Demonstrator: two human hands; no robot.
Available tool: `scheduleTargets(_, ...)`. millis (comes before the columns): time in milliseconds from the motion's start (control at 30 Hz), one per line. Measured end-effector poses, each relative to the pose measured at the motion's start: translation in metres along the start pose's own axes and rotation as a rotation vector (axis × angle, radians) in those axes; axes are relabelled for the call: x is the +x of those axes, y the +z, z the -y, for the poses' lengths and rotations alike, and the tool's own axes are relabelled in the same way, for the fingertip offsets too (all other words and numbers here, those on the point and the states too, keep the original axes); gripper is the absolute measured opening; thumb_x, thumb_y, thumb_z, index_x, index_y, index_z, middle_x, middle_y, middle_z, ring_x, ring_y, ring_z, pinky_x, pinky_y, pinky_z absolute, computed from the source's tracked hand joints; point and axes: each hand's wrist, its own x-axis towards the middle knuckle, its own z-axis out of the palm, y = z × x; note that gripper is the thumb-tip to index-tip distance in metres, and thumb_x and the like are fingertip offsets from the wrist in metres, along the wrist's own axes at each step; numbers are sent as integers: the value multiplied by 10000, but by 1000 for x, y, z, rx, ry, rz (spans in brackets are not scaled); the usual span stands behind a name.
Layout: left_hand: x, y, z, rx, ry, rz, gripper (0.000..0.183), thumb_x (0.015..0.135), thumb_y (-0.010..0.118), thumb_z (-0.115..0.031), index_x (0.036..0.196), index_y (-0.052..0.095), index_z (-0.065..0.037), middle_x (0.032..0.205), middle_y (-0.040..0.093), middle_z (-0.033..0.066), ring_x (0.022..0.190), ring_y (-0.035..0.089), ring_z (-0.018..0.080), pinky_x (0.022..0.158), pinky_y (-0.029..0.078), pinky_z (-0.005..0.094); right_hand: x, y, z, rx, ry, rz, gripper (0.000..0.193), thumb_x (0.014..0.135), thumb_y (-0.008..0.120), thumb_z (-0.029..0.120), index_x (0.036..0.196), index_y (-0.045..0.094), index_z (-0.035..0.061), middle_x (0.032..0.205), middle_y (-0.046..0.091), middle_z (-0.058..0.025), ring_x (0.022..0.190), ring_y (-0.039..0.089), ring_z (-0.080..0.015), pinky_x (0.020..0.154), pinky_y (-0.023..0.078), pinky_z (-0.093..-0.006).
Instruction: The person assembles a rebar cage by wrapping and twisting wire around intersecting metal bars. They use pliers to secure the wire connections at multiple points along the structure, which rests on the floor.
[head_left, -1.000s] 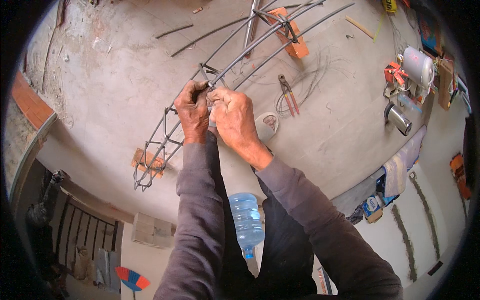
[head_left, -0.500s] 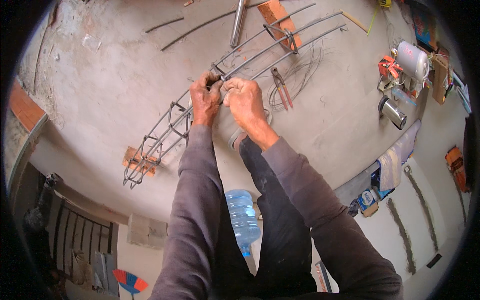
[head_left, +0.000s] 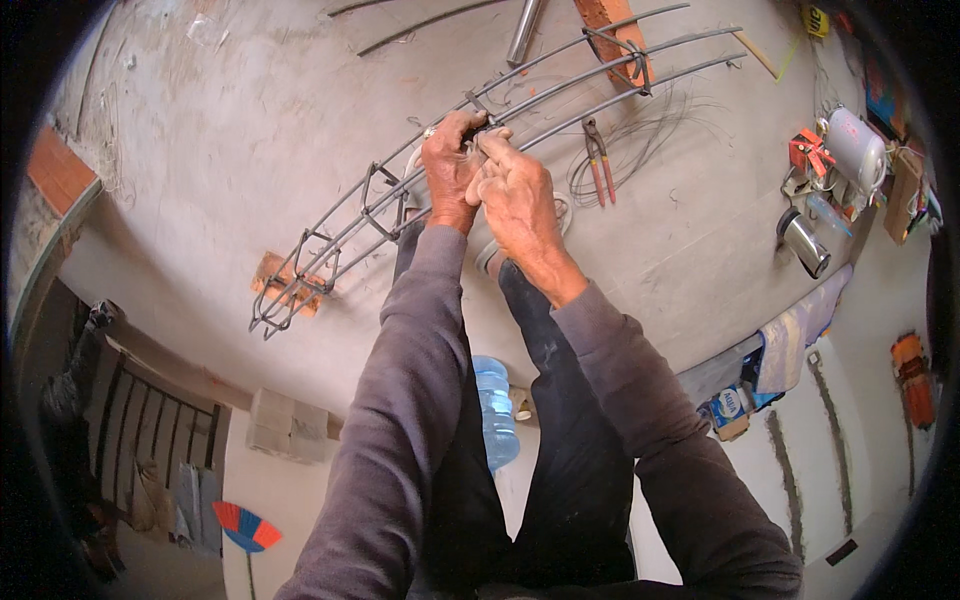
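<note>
A long rebar cage (head_left: 345, 232) of bars and bent stirrups slants across the floor, its ends resting on orange bricks. At a stirrup around the middle of the cage, my left hand (head_left: 452, 175) has its fingers closed about the bars. Close against it, my right hand (head_left: 520, 200) is closed in a pinch at the same joint. What lies between the right fingertips is too small and hidden to name. Pincers with red handles (head_left: 600, 165) lie on the floor right of my hands, beside a loose coil of thin wire (head_left: 640, 150).
One brick (head_left: 292, 283) sits under the cage's near left end, another (head_left: 605, 15) under its far end. A metal tube (head_left: 524, 35) and loose rods lie beyond. A flask (head_left: 803, 242) and a grey jug (head_left: 856, 145) stand at right. A blue water bottle (head_left: 495, 410) shows between my legs.
The whole view has shifted, so the cage and tools appear further right and higher. Both hands stay at the same stirrup joint, with the fingers slightly rearranged and drawn together.
</note>
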Motion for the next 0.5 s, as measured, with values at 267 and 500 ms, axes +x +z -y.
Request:
scheduleTargets(267,-4,6,-8,2,18,-89,133,801,743,-87,865,672,5,798,671,137,733,667,274,671,519,347,14,-25,15,-455,-179,119,325,836,520,84,1107,639,-51,741,633,-185,670,636,-279,672,511,-365)
scheduleTargets(500,-4,2,-16,40,-80,-69,123,830,670,-93,868,684,23,824,689,159,730,668,288,695,510,369,61,-45,8,-637,-542,-53,180,819,586,113,952,698,64,852,677,-162,792,667,-367,722,536,-454)
